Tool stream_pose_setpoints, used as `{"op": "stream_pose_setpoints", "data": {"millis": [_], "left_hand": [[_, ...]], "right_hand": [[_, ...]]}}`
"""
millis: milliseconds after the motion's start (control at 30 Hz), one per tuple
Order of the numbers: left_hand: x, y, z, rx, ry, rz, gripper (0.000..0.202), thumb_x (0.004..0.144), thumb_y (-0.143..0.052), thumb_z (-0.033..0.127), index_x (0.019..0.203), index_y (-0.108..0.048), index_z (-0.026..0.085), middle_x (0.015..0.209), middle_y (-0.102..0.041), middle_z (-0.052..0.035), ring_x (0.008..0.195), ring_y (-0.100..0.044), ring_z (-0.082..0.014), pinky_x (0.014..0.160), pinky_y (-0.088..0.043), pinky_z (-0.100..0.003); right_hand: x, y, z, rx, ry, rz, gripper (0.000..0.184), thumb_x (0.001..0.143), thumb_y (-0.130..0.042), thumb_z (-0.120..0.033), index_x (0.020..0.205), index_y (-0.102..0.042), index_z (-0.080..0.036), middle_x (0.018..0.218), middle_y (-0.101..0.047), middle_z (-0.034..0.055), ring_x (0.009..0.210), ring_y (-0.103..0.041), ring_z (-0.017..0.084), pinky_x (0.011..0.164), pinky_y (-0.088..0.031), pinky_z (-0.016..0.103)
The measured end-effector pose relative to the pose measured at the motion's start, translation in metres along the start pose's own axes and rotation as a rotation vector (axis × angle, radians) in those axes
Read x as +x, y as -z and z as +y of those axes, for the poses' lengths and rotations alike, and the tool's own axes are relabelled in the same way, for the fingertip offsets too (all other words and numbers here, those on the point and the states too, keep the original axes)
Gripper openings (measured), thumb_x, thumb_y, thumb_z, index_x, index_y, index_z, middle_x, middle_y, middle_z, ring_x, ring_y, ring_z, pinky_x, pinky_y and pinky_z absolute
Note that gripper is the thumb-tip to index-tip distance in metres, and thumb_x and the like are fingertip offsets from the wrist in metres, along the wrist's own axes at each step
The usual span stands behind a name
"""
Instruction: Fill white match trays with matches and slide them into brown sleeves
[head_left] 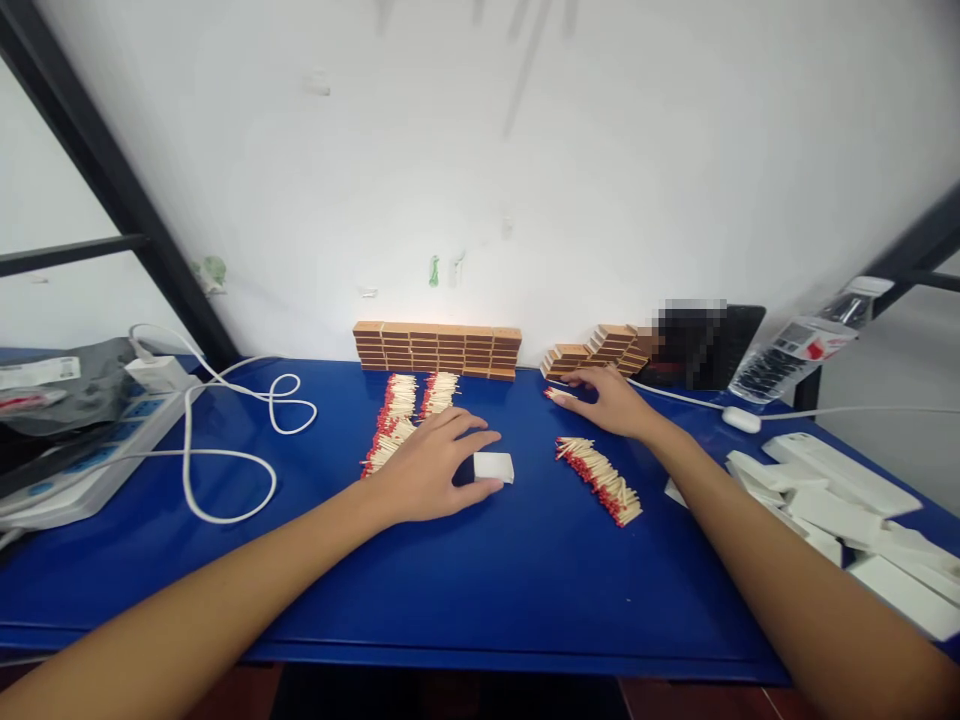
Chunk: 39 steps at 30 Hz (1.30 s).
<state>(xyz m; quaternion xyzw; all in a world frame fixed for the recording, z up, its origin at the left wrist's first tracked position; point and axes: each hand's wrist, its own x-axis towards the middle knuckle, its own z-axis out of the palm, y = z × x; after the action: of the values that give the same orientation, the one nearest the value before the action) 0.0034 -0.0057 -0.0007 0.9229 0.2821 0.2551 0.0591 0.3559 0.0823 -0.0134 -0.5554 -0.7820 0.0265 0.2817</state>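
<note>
My left hand (431,465) rests palm-down on the blue table, thumb and fingers spread on either side of a small white tray (493,467) like a matchbox insert. The thumb tip reaches its near edge; the index finger stays apart from it. Under and behind that hand, rows of red-tipped matches (400,395) are partly hidden. My right hand (611,400) has its thumb and fingers closed around a small bunch of matches (556,393), close to the matchboxes at the back. Between the forearms lies a slanting row of matches (596,475).
Brown matchboxes (439,350) are stacked along the wall, with a looser pile of matchboxes (600,348) to the right. A clear bottle (810,345) leans at the right above white trays (832,510). White cable (225,518) and a power strip (112,460) occupy the left.
</note>
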Motion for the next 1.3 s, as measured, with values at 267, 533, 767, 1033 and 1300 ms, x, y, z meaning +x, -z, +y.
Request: {"op": "stream_pose_setpoints", "data": {"millis": [267,533,767,1033,1300], "left_hand": [[-0.001,-0.002,-0.005,-0.024,0.010,-0.029,0.047,0.095,-0.078,0.044,0.133,-0.068,0.020,0.125,-0.070,-0.0114,0.125,-0.060,-0.0319,0.110,-0.051,-0.051],[0.000,-0.002,-0.003,-0.020,0.006,-0.030,0.044,0.096,-0.076,0.041,0.134,-0.068,0.020,0.119,-0.072,-0.0110,0.120,-0.063,-0.0314,0.106,-0.054,-0.050],[0.001,0.000,-0.006,0.008,0.016,-0.040,0.051,0.095,-0.076,0.053,0.133,-0.069,0.018,0.119,-0.073,-0.0119,0.121,-0.063,-0.0320,0.107,-0.053,-0.052],[0.001,0.000,-0.007,-0.010,0.012,-0.056,0.048,0.093,-0.078,0.051,0.130,-0.071,0.022,0.118,-0.073,-0.0110,0.117,-0.064,-0.0312,0.105,-0.054,-0.051],[0.002,0.001,-0.011,-0.015,0.001,-0.046,0.039,0.089,-0.083,0.048,0.116,-0.075,0.021,0.119,-0.072,-0.0094,0.116,-0.065,-0.0302,0.106,-0.053,-0.049]], "right_hand": [[0.003,-0.008,0.007,-0.026,0.031,-0.049,0.041,0.089,-0.063,-0.061,0.090,-0.076,-0.021,0.090,-0.075,0.0111,0.094,-0.065,0.030,0.087,-0.050,0.043],[-0.009,-0.001,-0.024,0.133,0.034,-0.176,0.039,0.090,-0.066,-0.062,0.082,-0.071,-0.024,0.085,-0.076,0.0077,0.078,-0.064,0.025,0.072,-0.047,0.038],[-0.011,0.010,-0.031,0.107,0.011,-0.211,0.029,0.087,-0.069,-0.052,0.078,-0.073,-0.025,0.082,-0.077,0.0064,0.075,-0.064,0.024,0.069,-0.048,0.037],[-0.015,0.015,-0.032,0.090,-0.020,-0.246,0.028,0.090,-0.065,-0.049,0.078,-0.072,-0.025,0.079,-0.075,0.0058,0.070,-0.064,0.022,0.063,-0.047,0.035],[-0.019,0.021,-0.063,0.248,-0.010,-0.258,0.041,0.092,-0.064,-0.062,0.085,-0.073,-0.023,0.076,-0.072,0.0046,0.067,-0.060,0.020,0.062,-0.044,0.034]]}}
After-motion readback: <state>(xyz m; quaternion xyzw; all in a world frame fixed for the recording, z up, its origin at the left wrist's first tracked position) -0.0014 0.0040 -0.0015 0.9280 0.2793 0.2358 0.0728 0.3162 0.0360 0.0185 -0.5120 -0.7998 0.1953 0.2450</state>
